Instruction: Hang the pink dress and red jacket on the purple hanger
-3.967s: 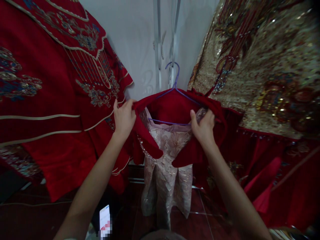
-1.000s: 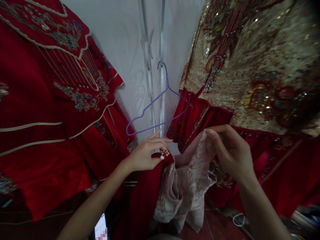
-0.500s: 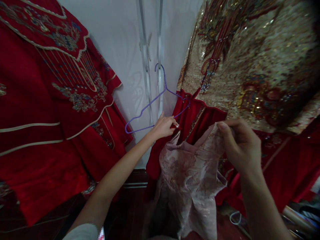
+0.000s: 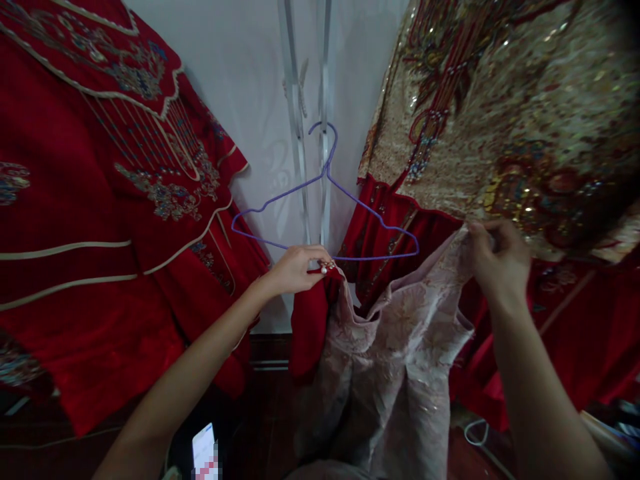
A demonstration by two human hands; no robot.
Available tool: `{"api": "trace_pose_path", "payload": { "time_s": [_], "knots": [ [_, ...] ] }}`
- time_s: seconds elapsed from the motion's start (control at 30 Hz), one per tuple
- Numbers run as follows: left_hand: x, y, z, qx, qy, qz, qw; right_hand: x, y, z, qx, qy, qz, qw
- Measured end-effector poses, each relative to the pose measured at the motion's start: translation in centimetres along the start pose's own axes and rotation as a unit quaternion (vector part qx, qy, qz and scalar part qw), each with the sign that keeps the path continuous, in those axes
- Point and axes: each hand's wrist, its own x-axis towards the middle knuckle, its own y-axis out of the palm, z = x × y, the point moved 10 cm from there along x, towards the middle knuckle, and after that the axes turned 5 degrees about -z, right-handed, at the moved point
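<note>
My left hand (image 4: 301, 270) is closed over the bottom bar of a purple clothes hanger (image 4: 367, 201), also pinching the left shoulder edge of a pale pink brocade dress (image 4: 400, 373). Red cloth with small pearl beads (image 4: 326, 268) shows at its fingertips. The hanger stands upright, its hook in front of metal rails; whether it rests on them I cannot tell. My right hand (image 4: 503, 260) pinches the dress's right shoulder between thumb and fingers. Between both hands the dress hangs down, its neckline sagging open. A red sleeve-like piece (image 4: 307, 333) hangs beside it, below my left hand.
A red embroidered garment (image 4: 95, 220) hangs at left. At right hangs a gold sequined top (image 4: 540, 120) over red skirts. Vertical metal rails (image 4: 324, 80) run along the white wall (image 4: 240, 73). A lit phone (image 4: 204, 448) appears low in front, and a white cord (image 4: 476, 432) lies at lower right.
The hanger has turned to face me more squarely, its right end swinging outward. My left hand has moved left and slightly down, my right hand right and up, stretching the dress's neckline wider.
</note>
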Motion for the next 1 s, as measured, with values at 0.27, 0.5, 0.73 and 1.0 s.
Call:
{"api": "trace_pose_path", "payload": {
  "time_s": [0.27,0.5,0.73,1.0],
  "knots": [
    [0.1,0.1,-1.2,-0.005,0.011,0.004,1.000,0.1,1.7,2.1,0.023,-0.021,0.047,0.998],
    [0.4,0.5,-2.4,-0.042,0.027,-0.004,0.999,0.9,3.4,4.2,0.012,-0.063,0.081,0.995],
    [1.3,1.2,-4.1,-0.116,0.057,-0.035,0.991,0.9,7.5,8.3,0.055,-0.101,0.173,0.978],
    [-0.4,-2.1,-2.9,-0.104,0.001,-0.115,0.988,-0.8,8.8,9.6,0.048,-0.131,0.197,0.970]
  ]
}}
